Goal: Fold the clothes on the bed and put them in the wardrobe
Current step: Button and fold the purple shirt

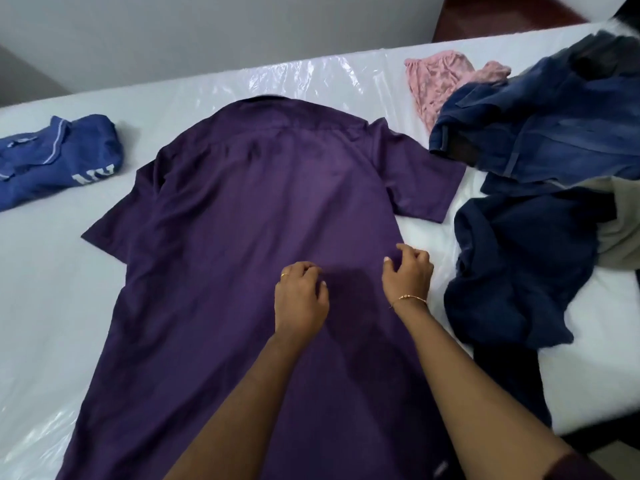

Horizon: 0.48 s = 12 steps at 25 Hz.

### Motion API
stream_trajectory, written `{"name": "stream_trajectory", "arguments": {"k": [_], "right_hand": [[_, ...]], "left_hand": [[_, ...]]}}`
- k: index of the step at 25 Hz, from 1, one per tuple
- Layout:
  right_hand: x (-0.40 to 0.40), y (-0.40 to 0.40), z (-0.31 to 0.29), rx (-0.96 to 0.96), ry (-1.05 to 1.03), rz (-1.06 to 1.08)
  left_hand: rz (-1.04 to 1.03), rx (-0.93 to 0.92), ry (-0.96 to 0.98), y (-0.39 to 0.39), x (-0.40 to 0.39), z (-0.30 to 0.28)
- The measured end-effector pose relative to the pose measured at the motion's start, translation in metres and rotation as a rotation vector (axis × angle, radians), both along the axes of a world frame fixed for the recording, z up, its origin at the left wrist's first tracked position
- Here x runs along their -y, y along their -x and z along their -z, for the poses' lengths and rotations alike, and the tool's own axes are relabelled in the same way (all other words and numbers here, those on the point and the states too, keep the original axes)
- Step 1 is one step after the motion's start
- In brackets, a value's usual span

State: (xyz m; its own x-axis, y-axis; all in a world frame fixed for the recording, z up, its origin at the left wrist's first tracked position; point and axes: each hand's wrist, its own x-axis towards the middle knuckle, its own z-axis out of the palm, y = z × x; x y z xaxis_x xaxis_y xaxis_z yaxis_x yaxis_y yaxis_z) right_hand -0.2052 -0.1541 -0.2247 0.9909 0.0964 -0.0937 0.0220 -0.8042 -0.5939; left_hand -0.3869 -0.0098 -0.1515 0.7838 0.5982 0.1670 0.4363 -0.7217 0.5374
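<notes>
Purple shirt [249, 244]: spread flat, back side up, on the bed [45, 271]; collar toward 12 o'clock, hem toward 6 o'clock, both short sleeves laid out to the sides.
Left hand [300, 299]: rests on the middle of the shirt, fingers [308, 270] loosely curled, tips touching the cloth; a ring on one finger. No fold of cloth shows between them.
Right hand [408, 271]: at the shirt's 3 o'clock edge, fingers bent with tips on the fabric near the side seam; whether they pinch the edge I cannot tell. A thin bracelet [408, 298] on the wrist.
Blue shirt [59, 157]: bunched at 9 to 10 o'clock, well apart from the purple one, white letters on it.
Pink garment [446, 81]: crumpled at 1 o'clock, partly under the denim.
Dark blue denim pile [540, 168]: heaped at 2 to 3 o'clock, just beside the purple right sleeve.
Bed cover: white, with clear plastic sheeting [311, 81] over it.
</notes>
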Motion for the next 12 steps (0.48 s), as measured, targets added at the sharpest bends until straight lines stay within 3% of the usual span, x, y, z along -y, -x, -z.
{"name": "stream_trajectory", "arguments": {"k": [3,6,9,12], "right_hand": [[-0.018,-0.063,-0.009,-0.173,-0.241,0.238],[-0.042,-0.12,-0.006,-0.311,-0.557,0.61],[-0.039,-0.15,-0.023,-0.301,-0.703,0.78],[-0.012,-0.192,-0.043,-0.115,-0.775,0.83]], "left_hand": [[0.054,-0.004,-0.016,-0.068,-0.014,0.009],[0.075,0.028,-0.026,-0.145,-0.024,0.015],[0.076,-0.002,-0.017,-0.192,-0.023,0.017],[0.117,-0.023,0.016,-0.215,-0.013,0.019]]}}
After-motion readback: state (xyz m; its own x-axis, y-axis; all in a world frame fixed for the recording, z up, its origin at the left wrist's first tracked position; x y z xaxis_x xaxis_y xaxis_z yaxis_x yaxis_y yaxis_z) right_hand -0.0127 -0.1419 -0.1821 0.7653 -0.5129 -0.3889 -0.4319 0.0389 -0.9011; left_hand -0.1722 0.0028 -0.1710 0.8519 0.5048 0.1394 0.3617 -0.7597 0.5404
